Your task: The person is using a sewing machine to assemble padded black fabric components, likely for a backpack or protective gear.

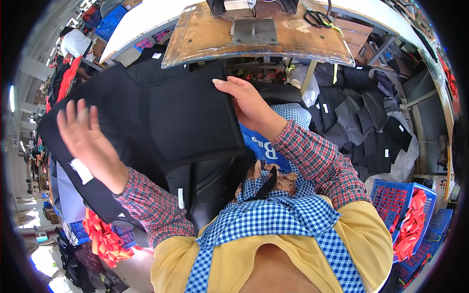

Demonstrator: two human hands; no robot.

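Note:
A black mesh fabric piece with bound edges (188, 115) lies across my lap, spreading to the left. My right hand (251, 105) pinches its upper right corner, thumb on top and fingers underneath. Over the left part of the black fabric, my left hand (93, 144) is raised with its fingers spread, slightly blurred, and holds nothing. Just below that palm, a white label (81, 171) shows on the dark material. Another white tag (181, 198) hangs lower, close to my left sleeve.
Ahead stands a worn wooden sewing table (205, 36) with a metal plate (254, 31) and black-handled scissors (317, 19). Black cut pieces (361, 117) pile up at right. Blue crates (393, 200) hold red strips (413, 224); more red strips (105, 239) hang at left. A person (75, 43) works far left.

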